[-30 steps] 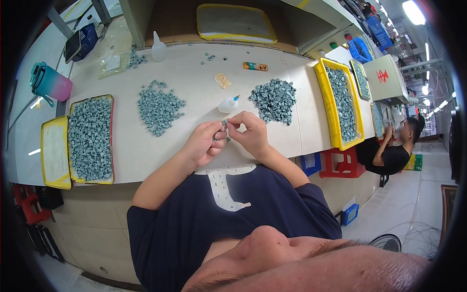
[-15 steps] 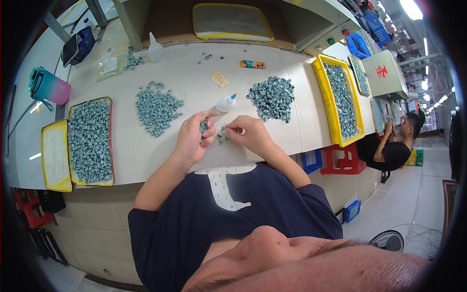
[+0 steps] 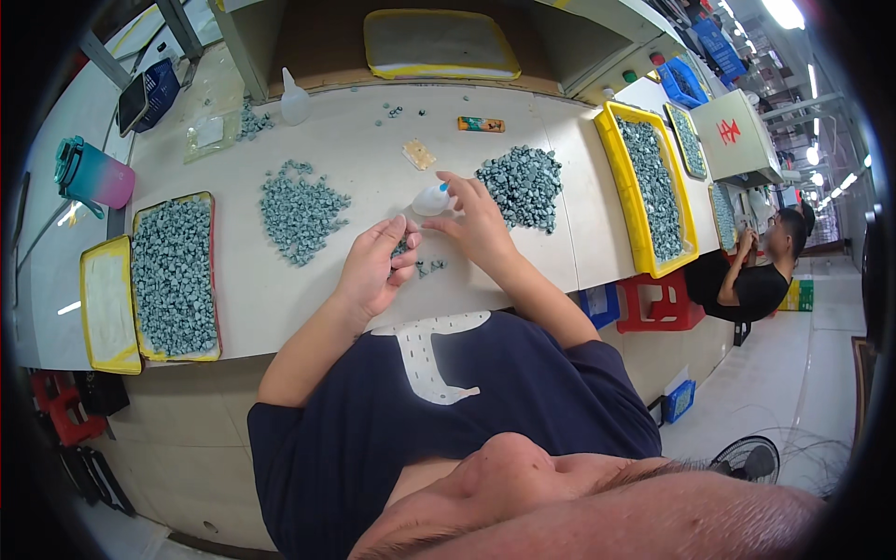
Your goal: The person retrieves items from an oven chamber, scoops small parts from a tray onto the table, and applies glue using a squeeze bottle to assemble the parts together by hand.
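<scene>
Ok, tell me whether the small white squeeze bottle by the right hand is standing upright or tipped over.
Tipped. The small white squeeze bottle lies on its side on the table, blue tip pointing right, with the right hand over it.

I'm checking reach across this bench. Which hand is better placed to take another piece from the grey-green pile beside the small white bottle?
Probably the right hand: it rests at the small white bottle, next to that pile. The left hand is farther away and cupped around small pieces.

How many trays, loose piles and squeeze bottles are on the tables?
Yellow trays: 6, such as the full left tray and the empty top tray
Loose piles: 2
Squeeze bottles: 2
Total: 10
</scene>
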`<state>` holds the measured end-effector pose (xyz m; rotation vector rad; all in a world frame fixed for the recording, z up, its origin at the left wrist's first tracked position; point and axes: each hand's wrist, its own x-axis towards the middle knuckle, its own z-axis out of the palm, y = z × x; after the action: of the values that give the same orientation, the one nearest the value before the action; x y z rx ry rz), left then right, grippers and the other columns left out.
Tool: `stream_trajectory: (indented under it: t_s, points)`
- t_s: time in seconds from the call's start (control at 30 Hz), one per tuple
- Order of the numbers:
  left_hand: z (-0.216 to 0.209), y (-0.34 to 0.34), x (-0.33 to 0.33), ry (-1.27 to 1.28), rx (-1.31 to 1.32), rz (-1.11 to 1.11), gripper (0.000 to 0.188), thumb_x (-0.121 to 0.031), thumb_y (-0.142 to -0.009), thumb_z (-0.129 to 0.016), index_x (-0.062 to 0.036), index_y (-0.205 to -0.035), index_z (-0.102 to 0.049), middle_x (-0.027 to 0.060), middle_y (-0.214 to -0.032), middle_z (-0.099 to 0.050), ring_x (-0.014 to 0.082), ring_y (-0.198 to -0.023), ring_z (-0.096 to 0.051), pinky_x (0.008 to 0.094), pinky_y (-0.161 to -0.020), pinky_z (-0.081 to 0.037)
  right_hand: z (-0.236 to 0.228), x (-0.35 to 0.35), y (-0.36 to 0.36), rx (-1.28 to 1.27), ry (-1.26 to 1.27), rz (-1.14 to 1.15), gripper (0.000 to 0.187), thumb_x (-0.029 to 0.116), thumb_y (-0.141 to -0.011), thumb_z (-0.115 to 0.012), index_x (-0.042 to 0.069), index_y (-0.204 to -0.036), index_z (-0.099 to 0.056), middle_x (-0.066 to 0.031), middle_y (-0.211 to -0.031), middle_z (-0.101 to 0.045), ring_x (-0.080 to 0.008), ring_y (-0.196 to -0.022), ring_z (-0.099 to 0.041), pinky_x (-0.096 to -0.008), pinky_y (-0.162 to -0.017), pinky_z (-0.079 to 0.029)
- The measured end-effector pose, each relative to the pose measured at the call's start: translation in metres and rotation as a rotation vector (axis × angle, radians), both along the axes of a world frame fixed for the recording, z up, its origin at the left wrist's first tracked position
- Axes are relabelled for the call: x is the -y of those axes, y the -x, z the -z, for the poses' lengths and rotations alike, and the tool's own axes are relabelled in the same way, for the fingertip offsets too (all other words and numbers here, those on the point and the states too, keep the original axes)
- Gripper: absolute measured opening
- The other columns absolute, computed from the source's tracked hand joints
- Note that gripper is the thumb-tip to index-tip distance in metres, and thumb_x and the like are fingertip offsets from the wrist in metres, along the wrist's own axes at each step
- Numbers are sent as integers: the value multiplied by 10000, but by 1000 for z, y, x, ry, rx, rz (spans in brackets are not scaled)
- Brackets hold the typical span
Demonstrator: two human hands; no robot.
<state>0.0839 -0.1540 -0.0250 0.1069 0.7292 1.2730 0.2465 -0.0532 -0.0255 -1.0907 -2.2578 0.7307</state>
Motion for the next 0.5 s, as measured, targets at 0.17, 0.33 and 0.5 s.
stream_trajectory:
  t_s: [0.17,0.33,0.5]
  points:
    - [9,5,-1,-27,35,-57,257,-267,-995,-509,-16,-1041,-534,3,-836,-457,43,-589,-348,184,-459,-257,-12,-3,-9,56,129,-2,447,181,-740,-783,13,-1103,-584,-137,-932,-626,-291,-847,-618,-369,-769,-504]
    - [11,5,-2,-72,6,-147,287,-178,-983,-528,32,-1176,-560,4,-875,-477,50,-634,-375,194,-507,-294,-20,12,-23,261,314,-129,105,65,-808,-666,-25,-862,-668,-128,-739,-673,-238,-659,-651,-327,-666,-512]
    - [14,2,-3,-60,-2,-178,282,-91,-963,-520,63,-1198,-538,27,-906,-497,58,-639,-382,197,-509,-293,-23,20,-21,126,568,-170,130,66,-831,-650,-38,-909,-654,-122,-738,-673,-200,-654,-650,-303,-662,-513]
